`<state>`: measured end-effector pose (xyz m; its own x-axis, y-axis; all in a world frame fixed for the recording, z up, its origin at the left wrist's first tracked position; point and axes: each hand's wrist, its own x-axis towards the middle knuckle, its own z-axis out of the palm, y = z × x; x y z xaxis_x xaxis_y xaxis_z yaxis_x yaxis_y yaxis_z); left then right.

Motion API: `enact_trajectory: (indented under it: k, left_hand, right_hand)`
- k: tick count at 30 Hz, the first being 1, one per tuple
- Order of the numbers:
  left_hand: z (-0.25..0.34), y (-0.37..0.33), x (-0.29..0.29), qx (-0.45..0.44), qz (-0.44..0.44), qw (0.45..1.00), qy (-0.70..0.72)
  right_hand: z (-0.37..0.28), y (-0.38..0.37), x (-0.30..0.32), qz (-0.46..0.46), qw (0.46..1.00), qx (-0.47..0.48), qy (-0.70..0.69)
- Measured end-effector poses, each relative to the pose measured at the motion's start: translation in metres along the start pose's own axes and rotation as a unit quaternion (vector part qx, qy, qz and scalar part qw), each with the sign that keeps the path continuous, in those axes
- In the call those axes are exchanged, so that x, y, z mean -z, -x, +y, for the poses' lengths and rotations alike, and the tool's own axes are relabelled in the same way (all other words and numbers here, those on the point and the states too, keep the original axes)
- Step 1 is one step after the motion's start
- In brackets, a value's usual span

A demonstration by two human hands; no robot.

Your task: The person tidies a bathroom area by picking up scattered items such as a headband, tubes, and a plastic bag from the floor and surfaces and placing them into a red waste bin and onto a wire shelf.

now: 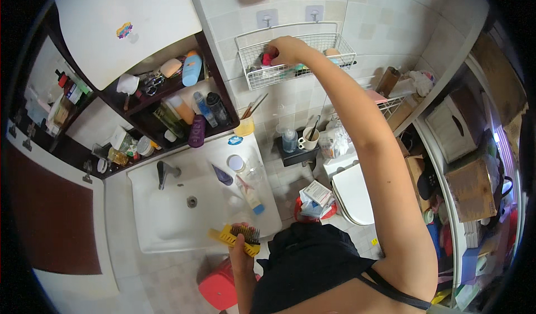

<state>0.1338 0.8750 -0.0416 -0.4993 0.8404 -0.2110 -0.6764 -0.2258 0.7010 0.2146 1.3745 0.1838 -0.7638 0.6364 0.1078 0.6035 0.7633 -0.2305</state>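
Note:
My left hand (240, 253), low at the front edge of the sink, is closed round a yellow hairbrush (228, 236) with black bristles. A yellow slotted part shows beside the bristles; whether it is a separate comb I cannot tell. My right arm stretches up to the white wire basket (262, 80) on the tiled wall. There my right hand (287, 50) is closed at the basket's left end, its fingers at a small red item (267, 56). Its kind is not clear, and the fingertips are partly hidden.
The white sink (162, 224) holds a blue-capped tube (249, 195), a dark tube (222, 175) and a white-lidded jar (236, 163) on its right ledge. Above stands an open dark cabinet (226, 104) of bottles. A toilet (354, 194), a red bin (219, 285) and crowded shelves (455, 202) surround me.

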Motion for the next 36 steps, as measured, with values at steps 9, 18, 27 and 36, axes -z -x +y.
enact_trajectory:
  k: [9, 18, 27, 36]
  left_hand:
    - [-0.003, 0.003, -0.003, -0.055, 0.071, 0.996, 0.028]
    - [-0.010, 0.021, -0.003, -0.094, 0.110, 0.989, 0.021]
    - [-0.025, 0.048, 0.028, -0.105, 0.173, 0.979, 0.010]
    - [-0.023, 0.027, 0.005, -0.079, 0.111, 0.990, 0.030]
  right_hand:
    - [-0.042, 0.080, -0.025, 0.405, 0.867, 0.085, -0.279]
    - [-0.094, 0.197, -0.368, -0.170, 0.860, -0.035, -0.481]
    - [-0.119, 0.194, -0.365, -0.099, 0.930, 0.100, -0.340]
    - [0.014, 0.023, 0.008, 0.219, 0.960, 0.131, -0.115]
